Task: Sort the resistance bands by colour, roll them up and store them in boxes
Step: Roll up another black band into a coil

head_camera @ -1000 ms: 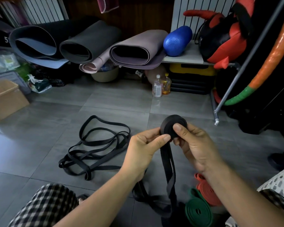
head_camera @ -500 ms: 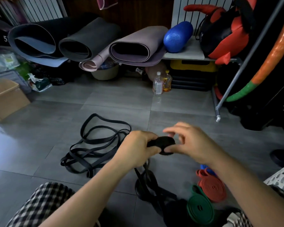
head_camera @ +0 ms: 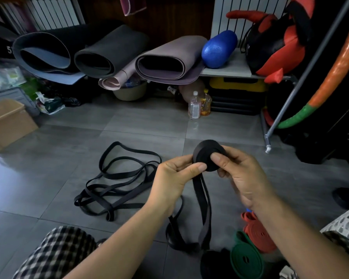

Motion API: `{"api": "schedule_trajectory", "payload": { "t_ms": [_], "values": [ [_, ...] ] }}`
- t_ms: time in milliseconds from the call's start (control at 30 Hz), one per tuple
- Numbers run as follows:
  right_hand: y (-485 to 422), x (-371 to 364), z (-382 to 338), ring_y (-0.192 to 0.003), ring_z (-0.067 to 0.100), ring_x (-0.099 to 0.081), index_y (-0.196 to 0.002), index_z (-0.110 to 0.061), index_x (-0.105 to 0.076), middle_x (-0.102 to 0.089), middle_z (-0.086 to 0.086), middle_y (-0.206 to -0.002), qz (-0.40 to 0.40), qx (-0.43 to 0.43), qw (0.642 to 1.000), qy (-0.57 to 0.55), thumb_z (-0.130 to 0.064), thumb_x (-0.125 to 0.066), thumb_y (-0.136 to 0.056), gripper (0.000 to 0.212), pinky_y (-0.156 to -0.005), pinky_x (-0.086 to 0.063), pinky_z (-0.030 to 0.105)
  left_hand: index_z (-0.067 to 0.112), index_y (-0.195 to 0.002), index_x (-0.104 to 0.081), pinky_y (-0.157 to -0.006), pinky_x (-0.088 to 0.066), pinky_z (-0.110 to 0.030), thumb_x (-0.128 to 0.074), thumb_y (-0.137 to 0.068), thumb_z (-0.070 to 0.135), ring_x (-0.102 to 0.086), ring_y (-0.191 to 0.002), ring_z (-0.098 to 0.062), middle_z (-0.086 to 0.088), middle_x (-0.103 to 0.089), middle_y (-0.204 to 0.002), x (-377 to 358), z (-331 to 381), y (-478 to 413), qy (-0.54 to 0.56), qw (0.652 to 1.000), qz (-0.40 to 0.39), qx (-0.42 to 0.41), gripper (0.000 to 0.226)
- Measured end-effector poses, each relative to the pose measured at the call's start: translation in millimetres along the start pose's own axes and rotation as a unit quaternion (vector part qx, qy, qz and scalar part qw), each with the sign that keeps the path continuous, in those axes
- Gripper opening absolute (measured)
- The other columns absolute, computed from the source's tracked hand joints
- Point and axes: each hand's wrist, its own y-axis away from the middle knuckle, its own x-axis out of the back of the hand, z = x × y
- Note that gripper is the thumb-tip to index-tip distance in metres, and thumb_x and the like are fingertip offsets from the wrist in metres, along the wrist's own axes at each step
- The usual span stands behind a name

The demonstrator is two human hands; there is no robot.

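Head view, seated over grey tiled floor (head_camera: 48, 178). Open floor lies to the left and ahead of the hands. Bounds: cardboard box (head_camera: 7, 121) at the left edge; rolled mats (head_camera: 109, 55) and two bottles (head_camera: 198, 104) along the far wall; metal rack leg (head_camera: 268, 146) ahead and to the right, near the hands; dark equipment fills the right side.

Loose black bands (head_camera: 117, 184) lie tangled on the floor, left of the hands and apart from them. Near the lower right: rolled green band (head_camera: 244, 258) and rolled red band (head_camera: 258, 232) lie side by side; whether they touch is unclear.

Both hands are raised above the floor, close together. Black band roll (head_camera: 207, 156) sits between them, a partly wound coil. Right hand (head_camera: 242, 178): thumb pressed flat on the roll's near face, fingers curled behind it, closed on the roll. Left hand (head_camera: 173, 180): thumb and forefinger pinched on the roll's left edge, where the band leaves it.

Unrolled tail of the band (head_camera: 203, 208) hangs from the roll down to the floor between the forearms, in slack loops. Checked fabric (head_camera: 54, 252) covers the knee at lower left.
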Motion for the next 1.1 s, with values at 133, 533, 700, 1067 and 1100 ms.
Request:
{"api": "schedule_trajectory", "payload": {
  "t_ms": [133,533,700,1067,1100],
  "values": [
    [8,-16,26,-0.061,0.006,-0.048,-0.086,-0.017,-0.075,-0.065,0.001,-0.077,0.031,-0.055,0.978,-0.197,-0.041,-0.083,-0.049,0.045,-0.053,-0.044,0.014,0.010,-0.097,-0.070,-0.083,-0.052,-0.021,-0.067,-0.074,0.007,-0.069,-0.092,-0.017,-0.008,-0.074,-0.094,-11,-2,4,0.053,0.999,0.011,-0.001,0.024],
    [-1,8,-11,-0.075,0.009,-0.049,-0.101,-0.020,-0.070,-0.058,-0.002,-0.087,-0.171,0.046,0.841,0.512,-0.027,-0.075,-0.074,0.028,-0.070,-0.040,0.028,0.019,-0.104,-0.067,-0.074,-0.046,-0.030,-0.063,-0.083,0.021,-0.060,-0.082,-0.019,-0.001,-0.068,-0.088,6,4,-5,-0.550,0.827,-0.080,-0.078,0.021],
    [-4,9,-9,-0.067,0.003,-0.044,-0.102,-0.013,-0.067,-0.048,-0.010,-0.077,-0.176,0.026,0.826,0.535,-0.025,-0.072,-0.078,0.028,-0.064,-0.037,0.023,0.029,-0.091,-0.052,-0.078,-0.053,-0.029,-0.073,-0.076,0.017,-0.065,-0.084,-0.013,0.005,-0.069,-0.092,9,5,-7,-0.429,0.901,-0.058,-0.009,0.029],
    [1,14,-10,-0.050,-0.001,-0.051,-0.081,-0.028,-0.067,-0.065,-0.008,-0.060,-0.032,-0.019,0.978,0.205,-0.010,-0.070,-0.077,0.018,-0.053,-0.044,0.015,0.009,-0.105,-0.068,-0.082,-0.052,-0.018,-0.072,-0.074,0.007,-0.069,-0.091,-0.012,-0.007,-0.073,-0.097,9,0,-7,-0.113,0.993,0.032,0.021,0.031],
    [2,13,-11,-0.051,-0.001,-0.051,-0.082,-0.029,-0.067,-0.065,-0.008,-0.062,-0.026,-0.011,0.978,0.207,-0.011,-0.070,-0.078,0.019,-0.054,-0.044,0.015,0.014,-0.099,-0.070,-0.077,-0.052,-0.014,-0.073,-0.074,0.008,-0.068,-0.087,-0.008,-0.002,-0.073,-0.091,8,1,-6,-0.136,0.990,0.046,-0.003,0.026]
  ]
}}
